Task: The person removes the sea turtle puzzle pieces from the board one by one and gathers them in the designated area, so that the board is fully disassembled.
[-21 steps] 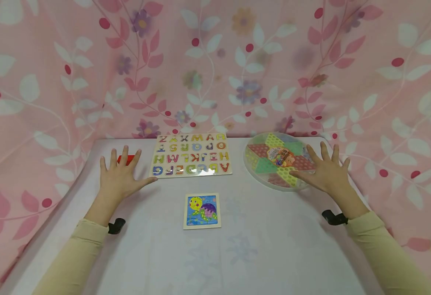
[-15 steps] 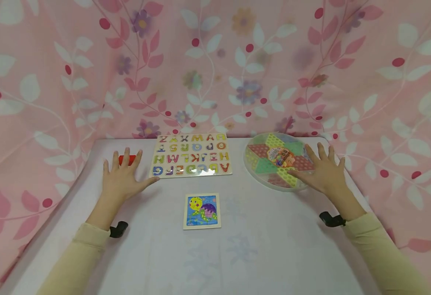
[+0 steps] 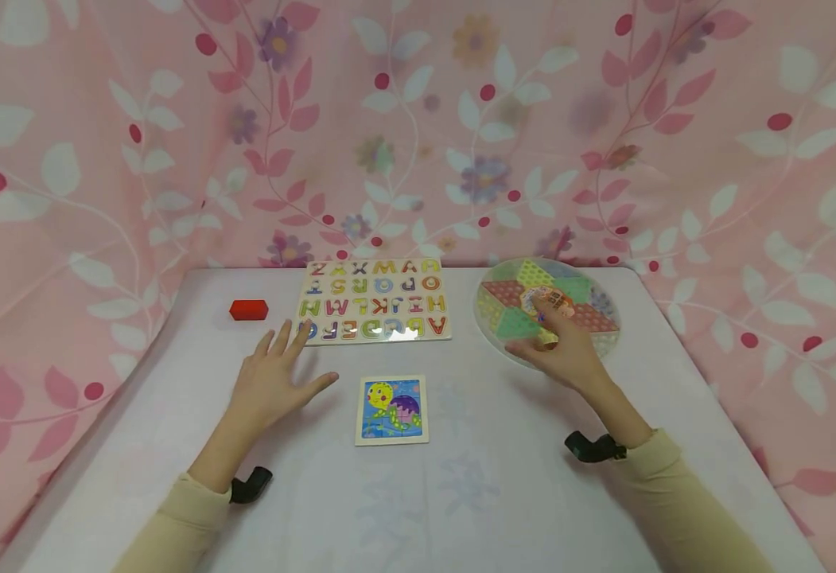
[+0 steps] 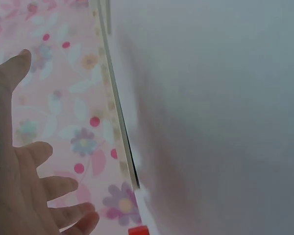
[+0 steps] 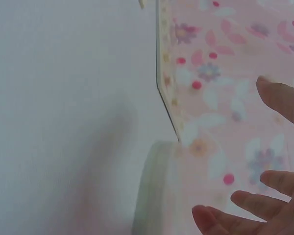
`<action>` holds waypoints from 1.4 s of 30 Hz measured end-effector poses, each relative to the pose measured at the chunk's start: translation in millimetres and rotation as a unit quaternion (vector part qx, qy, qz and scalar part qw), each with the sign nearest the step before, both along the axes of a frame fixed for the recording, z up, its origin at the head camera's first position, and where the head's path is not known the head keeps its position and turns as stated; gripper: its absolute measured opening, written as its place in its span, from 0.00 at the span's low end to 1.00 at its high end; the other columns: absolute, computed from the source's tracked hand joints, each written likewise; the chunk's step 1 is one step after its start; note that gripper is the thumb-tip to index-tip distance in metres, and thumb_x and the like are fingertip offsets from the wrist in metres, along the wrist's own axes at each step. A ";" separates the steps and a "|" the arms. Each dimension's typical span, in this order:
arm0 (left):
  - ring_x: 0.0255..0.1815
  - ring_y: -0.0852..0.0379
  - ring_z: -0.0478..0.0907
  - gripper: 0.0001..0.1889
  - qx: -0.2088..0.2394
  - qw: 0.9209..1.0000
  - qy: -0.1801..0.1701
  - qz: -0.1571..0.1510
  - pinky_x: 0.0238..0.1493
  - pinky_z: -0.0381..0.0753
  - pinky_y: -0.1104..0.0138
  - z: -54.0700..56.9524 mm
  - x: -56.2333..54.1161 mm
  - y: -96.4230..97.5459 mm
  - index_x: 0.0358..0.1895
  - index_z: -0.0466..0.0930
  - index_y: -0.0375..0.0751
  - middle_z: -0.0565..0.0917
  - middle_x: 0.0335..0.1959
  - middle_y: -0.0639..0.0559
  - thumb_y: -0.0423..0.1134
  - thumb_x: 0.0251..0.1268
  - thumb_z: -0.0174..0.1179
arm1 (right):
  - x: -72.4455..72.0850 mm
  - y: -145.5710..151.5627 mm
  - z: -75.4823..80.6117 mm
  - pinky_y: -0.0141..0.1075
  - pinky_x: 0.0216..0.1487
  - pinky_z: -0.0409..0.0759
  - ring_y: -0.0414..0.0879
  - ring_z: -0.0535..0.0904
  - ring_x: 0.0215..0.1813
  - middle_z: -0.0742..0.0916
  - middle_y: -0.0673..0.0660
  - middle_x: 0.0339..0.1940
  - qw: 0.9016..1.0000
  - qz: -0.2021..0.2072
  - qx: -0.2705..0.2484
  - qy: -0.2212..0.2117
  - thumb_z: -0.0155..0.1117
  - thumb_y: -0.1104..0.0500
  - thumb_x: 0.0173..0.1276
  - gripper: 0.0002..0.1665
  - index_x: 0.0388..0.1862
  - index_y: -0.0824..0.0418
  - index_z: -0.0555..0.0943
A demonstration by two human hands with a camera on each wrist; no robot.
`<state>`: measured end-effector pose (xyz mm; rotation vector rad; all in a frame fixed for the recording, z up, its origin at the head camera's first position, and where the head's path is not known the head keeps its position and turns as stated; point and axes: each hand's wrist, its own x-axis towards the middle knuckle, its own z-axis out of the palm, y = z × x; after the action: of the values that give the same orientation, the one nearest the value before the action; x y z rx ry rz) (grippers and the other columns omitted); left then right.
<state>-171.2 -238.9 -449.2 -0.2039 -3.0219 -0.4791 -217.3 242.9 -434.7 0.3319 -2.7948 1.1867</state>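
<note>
My left hand (image 3: 267, 390) hovers over the table, fingers spread and holding nothing. Its fingertips overlap the front left corner of an alphabet puzzle board (image 3: 375, 304) in the head view, and its thumb points toward a small turtle jigsaw (image 3: 391, 410). Over the front of a round, clear-covered peg-hole game board (image 3: 503, 293) with a coloured star is my right hand (image 3: 571, 354), its fingers loosely bent with nothing between them. Both wrist views show the fingers apart: the left hand (image 4: 24, 181) near the letter board's edge, the right hand (image 5: 264, 205) above the round board's rim (image 5: 152, 191).
A red block (image 3: 249, 309) lies at the back left, left of the alphabet board. The white-covered table (image 3: 489, 509) backs onto a pink floral curtain (image 3: 418, 143), which also hangs along both sides.
Both hands have moved inward toward the middle; the left also came nearer, uncovering the red block. The right hand's fingers have drawn closer together over the round board. The objects stay put.
</note>
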 end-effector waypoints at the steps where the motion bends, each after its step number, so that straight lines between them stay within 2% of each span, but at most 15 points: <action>1: 0.81 0.22 0.54 0.57 0.013 1.000 -0.005 -0.001 0.71 0.61 0.29 -1.2 2.4 2.4 0.88 0.50 0.51 0.53 0.86 0.34 0.80 0.64 0.55 | 0.2 -6.2 -1.3 0.56 0.52 0.86 0.67 0.84 0.64 0.75 0.65 0.79 1.000 0.009 -0.011 -0.011 0.80 0.41 0.65 0.57 0.86 0.53 0.63; 4: 0.79 0.26 0.59 0.56 0.058 0.998 -0.026 -0.005 0.70 0.64 0.30 -3.5 11.1 9.1 0.88 0.50 0.52 0.56 0.86 0.36 0.78 0.65 0.58 | 0.9 -24.3 -5.8 0.55 0.53 0.86 0.66 0.82 0.68 0.75 0.63 0.80 0.998 0.030 -0.041 -0.037 0.80 0.41 0.64 0.56 0.85 0.53 0.65; 8: 0.75 0.32 0.63 0.55 0.118 0.991 -0.062 -0.006 0.66 0.71 0.34 -5.8 23.3 17.7 0.88 0.51 0.53 0.57 0.86 0.41 0.75 0.66 0.61 | 0.9 -47.4 -11.5 0.53 0.55 0.86 0.63 0.84 0.65 0.80 0.63 0.75 0.996 0.052 -0.049 -0.046 0.81 0.42 0.64 0.53 0.84 0.53 0.68; 12: 0.70 0.35 0.68 0.51 0.165 0.984 -0.070 0.000 0.63 0.74 0.38 -9.1 33.3 24.4 0.87 0.56 0.51 0.65 0.83 0.41 0.70 0.68 0.64 | -1.1 -70.2 -15.4 0.48 0.52 0.85 0.55 0.87 0.54 0.87 0.61 0.61 0.996 0.070 -0.035 -0.043 0.80 0.41 0.64 0.48 0.79 0.55 0.73; 15: 0.67 0.38 0.70 0.49 0.184 0.981 -0.063 0.001 0.61 0.76 0.42 -13.9 39.4 30.4 0.85 0.60 0.49 0.71 0.79 0.40 0.66 0.67 0.67 | -2.8 -86.4 -18.5 0.42 0.46 0.83 0.48 0.86 0.44 0.89 0.57 0.50 0.994 0.097 -0.036 -0.048 0.80 0.43 0.64 0.44 0.74 0.57 0.78; 18: 0.63 0.41 0.72 0.51 0.179 0.983 -0.037 -0.012 0.59 0.78 0.46 -21.3 44.1 38.2 0.82 0.65 0.43 0.74 0.77 0.41 0.64 0.61 0.74 | -4.8 -101.7 -22.5 0.37 0.41 0.80 0.45 0.83 0.38 0.89 0.56 0.44 0.989 0.135 -0.041 -0.048 0.81 0.45 0.64 0.39 0.70 0.59 0.81; 22: 0.57 0.46 0.72 0.54 0.164 0.986 0.010 -0.028 0.55 0.77 0.51 -31.9 47.6 47.5 0.78 0.72 0.39 0.78 0.75 0.44 0.63 0.50 0.82 | -8.0 -122.6 -26.9 0.34 0.38 0.78 0.43 0.80 0.34 0.88 0.54 0.40 0.977 0.203 -0.046 -0.042 0.80 0.49 0.65 0.32 0.65 0.60 0.84; 27: 0.55 0.53 0.71 0.54 0.165 0.985 -0.005 -0.041 0.53 0.77 0.55 -41.1 50.7 51.5 0.79 0.73 0.45 0.78 0.75 0.48 0.65 0.48 0.81 | -12.1 -149.5 -29.7 0.32 0.38 0.78 0.41 0.78 0.33 0.87 0.50 0.36 0.955 0.291 -0.046 -0.037 0.76 0.54 0.71 0.23 0.60 0.62 0.86; 30: 0.54 0.55 0.71 0.54 0.150 0.987 -0.001 -0.059 0.54 0.77 0.55 -45.3 51.7 50.9 0.78 0.73 0.44 0.80 0.73 0.49 0.66 0.48 0.81 | -14.5 -164.8 -31.7 0.31 0.38 0.77 0.39 0.77 0.33 0.86 0.47 0.33 0.945 0.324 -0.035 -0.036 0.74 0.55 0.73 0.17 0.56 0.61 0.88; 34: 0.52 0.57 0.71 0.53 0.131 0.988 0.017 -0.081 0.53 0.77 0.57 -48.8 53.2 50.3 0.76 0.75 0.44 0.83 0.69 0.52 0.65 0.46 0.83 | -16.6 -181.1 -36.1 0.30 0.38 0.76 0.38 0.76 0.32 0.85 0.46 0.31 0.938 0.344 -0.024 -0.029 0.72 0.56 0.75 0.11 0.51 0.60 0.89; 40: 0.50 0.60 0.70 0.53 0.129 0.987 0.012 -0.094 0.51 0.78 0.60 -47.2 55.7 50.3 0.76 0.77 0.47 0.85 0.65 0.55 0.65 0.45 0.83 | -18.4 -189.9 -48.8 0.30 0.36 0.72 0.37 0.73 0.31 0.81 0.44 0.27 0.943 0.330 -0.008 -0.036 0.69 0.56 0.77 0.07 0.49 0.54 0.90; 42: 0.49 0.60 0.70 0.52 0.131 0.986 0.006 -0.099 0.50 0.77 0.61 -47.0 55.8 50.6 0.76 0.77 0.47 0.84 0.67 0.56 0.65 0.46 0.83 | -19.6 -188.8 -55.0 0.30 0.36 0.72 0.37 0.73 0.31 0.81 0.44 0.27 0.944 0.329 -0.012 -0.030 0.69 0.57 0.77 0.06 0.48 0.54 0.90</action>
<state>-115.4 -188.3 -496.2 -0.4873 -2.8991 -0.8795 -236.9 54.1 -489.7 1.3260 -2.7918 1.3374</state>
